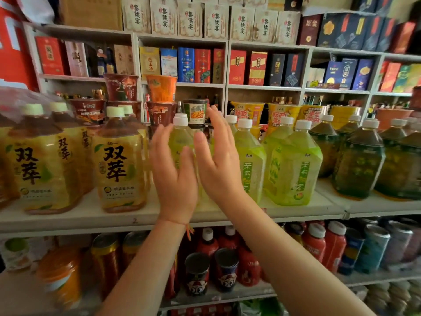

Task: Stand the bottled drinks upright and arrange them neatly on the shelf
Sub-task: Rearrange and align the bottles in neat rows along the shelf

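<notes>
Right now both hands are up in the middle of the frame, in front of a pale green bottle that stands on the shelf. The left hand and the right hand have their fingers straight and loose, spread a little, and they hold nothing. They look very near the bottle, one on each side, but I cannot tell if they touch it. The bottle is big, full of drink and made of thin plastic with a shiny label, so I think it is heavy, a bit squashy and maybe slippery. The best place to grab it is low on the fat body with both hands, not by the white cap. It stands straight up, with its long way going up and down and its cap pointing to the top of the frame. To its left are yellow tea bottles. To its right are more green bottles, then dark bottles at the right edge.
</notes>
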Demonstrator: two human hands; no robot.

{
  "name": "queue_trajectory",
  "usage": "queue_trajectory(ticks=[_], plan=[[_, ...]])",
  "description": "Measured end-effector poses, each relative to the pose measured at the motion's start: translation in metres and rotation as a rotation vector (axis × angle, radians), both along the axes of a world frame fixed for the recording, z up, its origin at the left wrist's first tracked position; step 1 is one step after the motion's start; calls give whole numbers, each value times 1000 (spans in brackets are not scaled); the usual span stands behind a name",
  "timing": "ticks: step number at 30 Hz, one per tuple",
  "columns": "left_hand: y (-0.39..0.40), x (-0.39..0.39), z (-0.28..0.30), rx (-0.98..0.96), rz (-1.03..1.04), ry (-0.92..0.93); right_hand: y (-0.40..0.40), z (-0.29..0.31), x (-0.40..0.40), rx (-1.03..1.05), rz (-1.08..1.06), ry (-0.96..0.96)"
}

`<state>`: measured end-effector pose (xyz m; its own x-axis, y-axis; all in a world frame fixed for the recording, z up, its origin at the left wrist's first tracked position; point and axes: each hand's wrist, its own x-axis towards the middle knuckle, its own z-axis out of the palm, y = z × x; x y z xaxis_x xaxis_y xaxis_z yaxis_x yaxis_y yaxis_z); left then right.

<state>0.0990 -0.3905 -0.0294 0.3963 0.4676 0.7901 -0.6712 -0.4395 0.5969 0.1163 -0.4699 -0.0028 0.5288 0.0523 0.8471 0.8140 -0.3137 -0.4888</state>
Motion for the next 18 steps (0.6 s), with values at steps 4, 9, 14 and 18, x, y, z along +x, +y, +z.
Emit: queue_trajectory(ticks=[4, 9, 14, 18], plan=[[-47, 11, 6, 132, 10, -156, -68, 6, 19, 23, -137, -164], [-153, 29, 12, 226, -148, -170, -191, 14, 47, 48, -370, -299], [-276, 55, 7, 255, -152, -146, -319, 2, 81, 55, -481, -161], [-348, 85, 1, 196, -175, 138, -391, -8, 101, 21, -258, 242]])
